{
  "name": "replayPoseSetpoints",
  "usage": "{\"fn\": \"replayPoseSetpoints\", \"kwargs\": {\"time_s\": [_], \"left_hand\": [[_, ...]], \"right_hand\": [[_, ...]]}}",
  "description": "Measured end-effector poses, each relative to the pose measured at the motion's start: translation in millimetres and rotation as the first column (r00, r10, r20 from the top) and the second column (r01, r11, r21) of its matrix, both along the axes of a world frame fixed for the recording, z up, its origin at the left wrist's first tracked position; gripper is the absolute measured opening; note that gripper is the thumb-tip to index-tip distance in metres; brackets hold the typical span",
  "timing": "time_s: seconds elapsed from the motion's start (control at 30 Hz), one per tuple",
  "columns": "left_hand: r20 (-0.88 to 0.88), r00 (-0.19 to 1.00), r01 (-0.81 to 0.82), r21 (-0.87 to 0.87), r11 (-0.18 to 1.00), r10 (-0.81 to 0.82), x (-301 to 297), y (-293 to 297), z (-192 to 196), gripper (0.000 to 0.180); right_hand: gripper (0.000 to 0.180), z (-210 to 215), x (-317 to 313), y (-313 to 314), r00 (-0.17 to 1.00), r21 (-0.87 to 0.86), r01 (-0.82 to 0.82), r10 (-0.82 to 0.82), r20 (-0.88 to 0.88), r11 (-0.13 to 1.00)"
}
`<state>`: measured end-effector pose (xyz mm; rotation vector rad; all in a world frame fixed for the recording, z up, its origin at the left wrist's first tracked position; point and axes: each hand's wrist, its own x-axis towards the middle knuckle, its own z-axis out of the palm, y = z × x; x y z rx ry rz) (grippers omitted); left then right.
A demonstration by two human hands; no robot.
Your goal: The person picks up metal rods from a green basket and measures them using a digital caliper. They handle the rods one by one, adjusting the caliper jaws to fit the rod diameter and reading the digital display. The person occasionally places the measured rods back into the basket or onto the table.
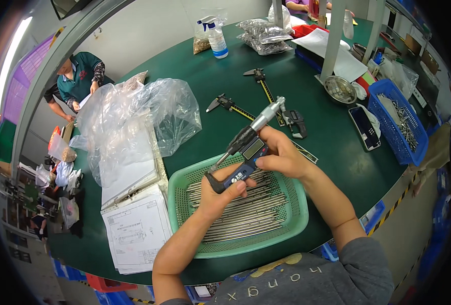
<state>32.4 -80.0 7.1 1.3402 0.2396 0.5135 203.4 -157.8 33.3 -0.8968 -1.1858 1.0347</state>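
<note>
Both my hands hold a digital micrometer (253,148) above a light green plastic basket. My left hand (222,197) grips the lower end, at the curved dark frame, with the thumb over it. My right hand (285,155) is closed around the side near the display, thumb on its front. Below, many thin metal rods (245,226) lie roughly side by side in the basket (172,203). The small gap between the micrometer's measuring faces is by my left hand; whether a rod sits there I cannot tell.
Calipers (230,104) lie on the green table (306,76) behind the micrometer. To the left are a binder with a drawing sheet (136,231) and clear plastic bags (134,109). At right stand a phone-like device (364,127) and a blue basket (421,147). Someone (80,76) works at far left.
</note>
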Motion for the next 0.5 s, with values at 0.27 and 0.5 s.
{"fn": "replayPoseSetpoints", "kwargs": {"time_s": [0.27,0.5], "left_hand": [[-0.015,1.0,0.01,-0.04,0.999,-0.011,-0.3,-0.6,1.2,0.035],[-0.063,0.997,0.044,-0.044,0.998,-0.046,0.5,-3.2,3.3,0.035]], "right_hand": [[0.046,0.2,1.5,1.6,0.999,0.015,-0.019,0.019,0.042,1.0],[0.043,2.7,0.9,1.3,0.999,-0.019,-0.012,0.013,0.044,1.0]]}}
